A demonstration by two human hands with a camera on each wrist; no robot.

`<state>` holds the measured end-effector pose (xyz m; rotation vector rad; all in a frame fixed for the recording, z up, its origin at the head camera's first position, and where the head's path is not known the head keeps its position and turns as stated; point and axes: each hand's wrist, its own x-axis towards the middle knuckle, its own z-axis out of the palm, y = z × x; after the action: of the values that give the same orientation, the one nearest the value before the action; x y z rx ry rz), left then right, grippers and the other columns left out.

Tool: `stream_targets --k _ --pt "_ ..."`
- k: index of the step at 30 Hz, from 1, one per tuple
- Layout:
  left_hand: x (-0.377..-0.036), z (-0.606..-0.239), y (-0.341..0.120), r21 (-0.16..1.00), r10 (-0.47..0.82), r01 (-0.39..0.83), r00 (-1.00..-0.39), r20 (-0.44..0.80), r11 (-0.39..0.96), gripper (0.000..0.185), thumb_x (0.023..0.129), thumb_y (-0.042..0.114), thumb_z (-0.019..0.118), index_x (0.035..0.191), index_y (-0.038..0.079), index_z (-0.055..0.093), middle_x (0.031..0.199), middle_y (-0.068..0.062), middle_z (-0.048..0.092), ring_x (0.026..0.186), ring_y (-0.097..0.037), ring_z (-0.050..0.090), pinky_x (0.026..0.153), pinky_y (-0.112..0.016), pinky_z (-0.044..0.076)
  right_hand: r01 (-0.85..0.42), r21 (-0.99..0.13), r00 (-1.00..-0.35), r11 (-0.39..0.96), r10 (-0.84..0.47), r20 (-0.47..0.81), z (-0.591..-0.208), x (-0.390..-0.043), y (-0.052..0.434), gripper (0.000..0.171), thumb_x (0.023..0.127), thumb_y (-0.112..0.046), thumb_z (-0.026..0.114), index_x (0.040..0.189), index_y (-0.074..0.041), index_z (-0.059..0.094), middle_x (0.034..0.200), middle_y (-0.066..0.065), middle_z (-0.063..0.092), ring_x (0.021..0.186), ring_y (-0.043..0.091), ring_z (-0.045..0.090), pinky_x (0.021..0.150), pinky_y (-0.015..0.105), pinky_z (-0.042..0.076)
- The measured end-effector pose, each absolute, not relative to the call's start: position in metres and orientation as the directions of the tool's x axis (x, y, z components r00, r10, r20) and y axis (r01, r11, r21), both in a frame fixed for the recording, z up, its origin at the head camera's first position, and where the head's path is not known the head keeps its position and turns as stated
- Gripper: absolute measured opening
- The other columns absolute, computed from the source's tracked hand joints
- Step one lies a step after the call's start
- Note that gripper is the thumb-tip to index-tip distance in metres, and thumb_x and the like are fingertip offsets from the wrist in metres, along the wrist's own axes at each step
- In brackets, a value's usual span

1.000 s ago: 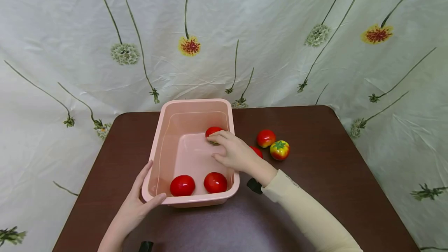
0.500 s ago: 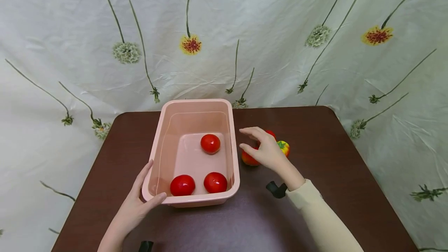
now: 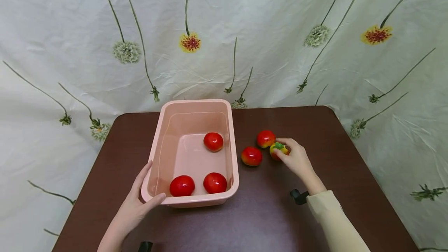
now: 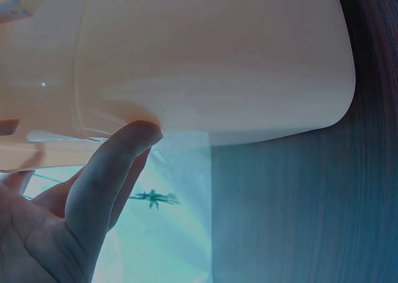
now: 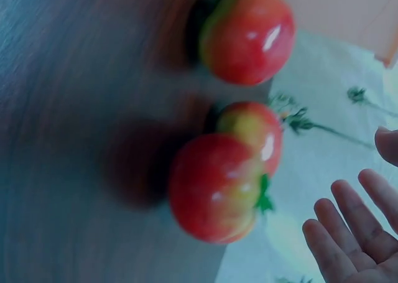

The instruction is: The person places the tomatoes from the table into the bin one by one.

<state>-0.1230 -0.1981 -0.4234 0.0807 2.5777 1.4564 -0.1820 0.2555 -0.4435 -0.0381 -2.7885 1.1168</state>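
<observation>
A pink plastic bin [image 3: 200,201] stands left of centre on the table. My left hand [image 3: 138,199] holds its near left corner, thumb at the front rim and fingers along the side; in the left wrist view the thumb [image 4: 106,177] lies at the bin's edge. Inside are three red tomatoes, one [image 3: 213,142] towards the back and two at the front. Right of the bin, my right hand [image 3: 295,158] reaches over a yellow-red tomato [image 3: 279,151] with a green calyx. In the right wrist view the fingers [image 5: 348,233] are spread beside that tomato [image 5: 211,186], apart from it.
Two more red tomatoes lie on the dark brown table [image 3: 315,127], one [image 3: 251,156] close to the bin's right side and another [image 3: 266,139] behind it, next to the calyx one. A white flowered cloth [image 3: 273,30] hangs behind the table.
My right hand has left the bin, where a tomato now rests towards the back, and moved right over the other tomatoes to the calyx one. The left hand stays on the bin's corner.
</observation>
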Motion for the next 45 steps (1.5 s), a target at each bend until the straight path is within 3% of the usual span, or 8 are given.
stream_targets --k 6,12,23,33,37,40,42,45 --pt "-0.120 -0.423 -0.196 0.860 0.128 -0.047 -0.983 -0.129 0.508 0.096 0.087 0.024 0.074 0.158 0.038 0.010 0.162 -0.013 0.016 0.140 -0.035 0.025 0.109 -0.040 0.038 0.038 -0.682 -0.986 0.730 0.139 0.094 -0.455 -0.184 0.267 0.043 0.090 -0.018 0.071 0.128 -0.003 0.062 0.130 0.019 0.059 0.106 0.036 0.057 0.092 0.048 0.049" --pt "-0.118 -0.424 -0.195 0.865 0.128 -0.034 -0.985 -0.113 0.501 0.096 0.087 0.023 0.074 0.158 0.037 0.010 0.162 -0.013 0.016 0.141 -0.036 0.023 0.107 -0.067 0.028 0.037 -0.730 -0.982 0.682 0.160 0.100 -0.468 -0.190 0.277 0.049 0.088 -0.017 0.073 0.132 -0.001 0.058 0.134 0.020 0.055 0.121 0.038 0.053 0.100 0.053 0.046" --pt "-0.119 -0.424 -0.195 0.867 0.127 -0.027 -0.987 -0.103 0.498 0.097 0.086 0.022 0.074 0.158 0.035 0.011 0.162 -0.016 0.016 0.141 -0.039 0.022 0.107 -0.072 0.025 0.190 -0.770 -0.975 0.609 0.210 -0.074 -0.491 -0.204 0.280 0.082 0.085 -0.027 0.076 0.148 0.004 0.033 0.147 0.027 0.036 0.131 0.042 0.040 0.113 0.053 0.033" --pt "-0.120 -0.423 -0.196 0.872 0.127 -0.038 -0.985 -0.114 0.488 0.098 0.085 0.020 0.075 0.159 0.030 0.011 0.162 -0.017 0.014 0.142 -0.040 0.021 0.107 -0.071 0.024 0.244 -0.760 -0.965 0.602 0.231 -0.126 -0.504 -0.209 0.273 0.095 0.083 -0.030 0.077 0.151 0.006 0.022 0.148 0.030 0.032 0.131 0.043 0.039 0.115 0.054 0.031" --pt "-0.122 -0.423 -0.196 0.867 0.129 -0.035 -0.985 -0.114 0.497 0.098 0.085 0.020 0.075 0.159 0.029 0.011 0.162 -0.017 0.015 0.141 -0.039 0.024 0.109 -0.060 0.032 0.260 -0.753 -0.960 0.605 0.244 -0.135 -0.506 -0.211 0.271 0.095 0.083 -0.029 0.077 0.151 0.007 0.021 0.147 0.031 0.032 0.131 0.044 0.039 0.115 0.055 0.030" --pt "-0.124 -0.423 -0.197 0.863 0.131 -0.035 -0.985 -0.116 0.504 0.097 0.086 0.019 0.075 0.159 0.030 0.011 0.162 -0.016 0.016 0.139 -0.037 0.028 0.104 -0.029 0.041 0.268 -0.750 -0.958 0.605 0.251 -0.140 -0.506 -0.211 0.268 0.094 0.083 -0.028 0.077 0.150 0.007 0.021 0.145 0.031 0.033 0.130 0.045 0.039 0.114 0.055 0.030" --pt "-0.124 -0.423 -0.198 0.859 0.132 -0.033 -0.984 -0.117 0.511 0.097 0.086 0.020 0.075 0.159 0.030 0.011 0.162 -0.016 0.017 0.139 -0.036 0.030 0.093 -0.011 0.038 0.273 -0.748 -0.956 0.605 0.256 -0.143 -0.506 -0.211 0.267 0.093 0.083 -0.027 0.077 0.150 0.007 0.021 0.144 0.031 0.034 0.130 0.045 0.040 0.114 0.056 0.031" --pt "-0.125 -0.423 -0.198 0.865 0.137 -0.031 -0.984 -0.115 0.502 0.097 0.086 0.021 0.075 0.159 0.030 0.011 0.162 -0.017 0.016 0.139 -0.038 0.030 0.086 -0.003 0.034 0.283 -0.744 -0.954 0.605 0.260 -0.152 -0.506 -0.211 0.265 0.093 0.084 -0.026 0.076 0.150 0.008 0.021 0.144 0.031 0.033 0.130 0.046 0.039 0.114 0.056 0.031"
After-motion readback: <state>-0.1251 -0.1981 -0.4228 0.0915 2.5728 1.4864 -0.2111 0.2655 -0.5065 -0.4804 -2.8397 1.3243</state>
